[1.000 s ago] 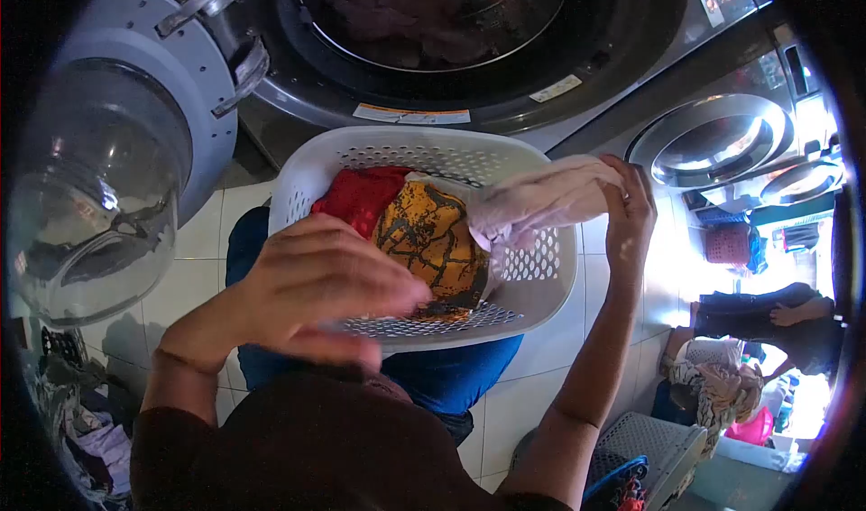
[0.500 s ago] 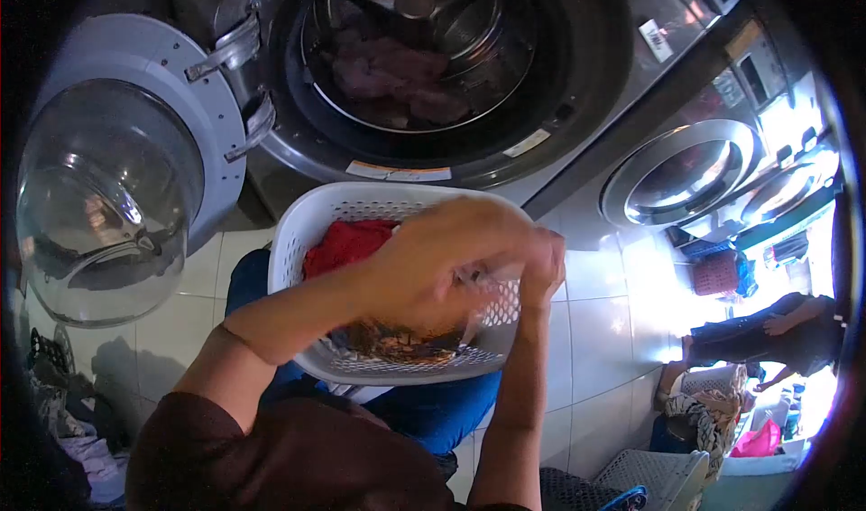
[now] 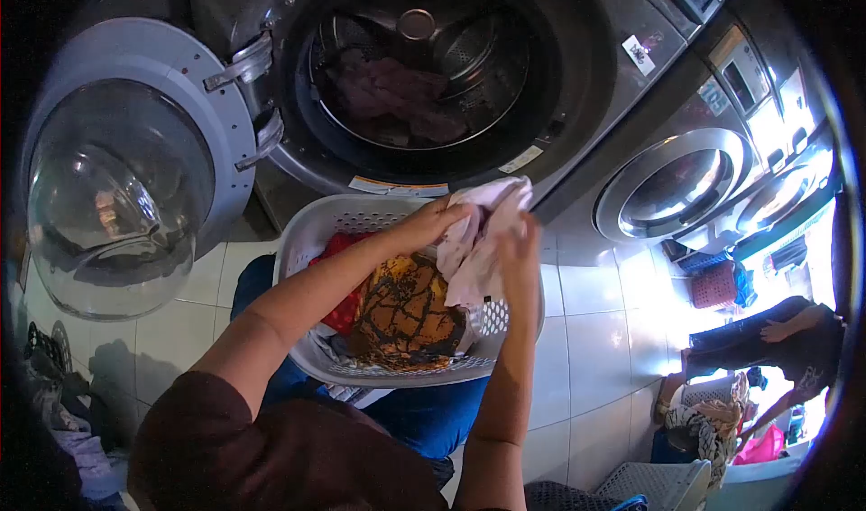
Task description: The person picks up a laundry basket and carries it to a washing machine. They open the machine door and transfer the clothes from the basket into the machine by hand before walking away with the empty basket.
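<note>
A pale pink cloth garment [image 3: 478, 263] hangs bunched over the right side of a white laundry basket [image 3: 298, 353]. My left hand [image 3: 431, 224] is closed on its upper left part. At its right edge is my right hand [image 3: 519, 251], slightly blurred, with its fingers closed against the fabric. Beneath lies a brown, black and yellow patterned cloth [image 3: 406, 317] in the basket, with a red cloth [image 3: 336, 303] beside it, partly behind my left forearm. The basket rests over my lap, in front of an open washing machine drum [image 3: 492, 119] with dull purplish clothes [image 3: 388, 92] inside.
The machine's round glass door [image 3: 117, 204] is swung open to the left. A second front loader [image 3: 672, 186] stands to the right. Another person [image 3: 776, 335] is at the far right near baskets of laundry. A grey basket [image 3: 654, 484] sits at lower right, clothes [image 3: 86, 448] at lower left.
My hands have moved apart, and the pale pink garment now shows spread between them. The patterned cloth in the basket has come into clear view. The view has shifted slightly.
</note>
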